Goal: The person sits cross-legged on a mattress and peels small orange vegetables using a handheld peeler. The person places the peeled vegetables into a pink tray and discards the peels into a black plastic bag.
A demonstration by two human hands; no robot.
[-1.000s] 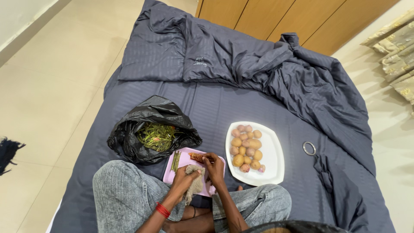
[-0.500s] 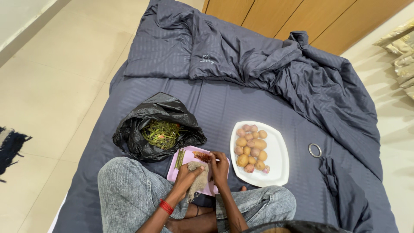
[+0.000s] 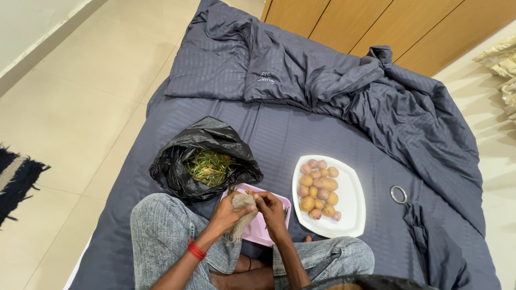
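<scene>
A person sits cross-legged on a bed (image 3: 279,134) covered with a dark grey sheet, both hands close together over a pink tray (image 3: 263,228) at the near middle. The left hand (image 3: 228,212) is closed around a pale, fuzzy cloth (image 3: 242,217) that hangs down from its grip; a red band sits on that wrist. The right hand (image 3: 271,209) is curled just beside the cloth, fingertips meeting it, though what it pinches is too small to tell. Just left and beyond the tray, an open black plastic bag (image 3: 201,156) holds green vegetable scraps (image 3: 210,167). To the right of the tray lies a white plate (image 3: 352,207) with small potatoes (image 3: 319,188) piled on its left half. Further right, a metal ring (image 3: 399,194) rests on the sheet. A crumpled grey duvet (image 3: 344,86) fills the far side.
</scene>
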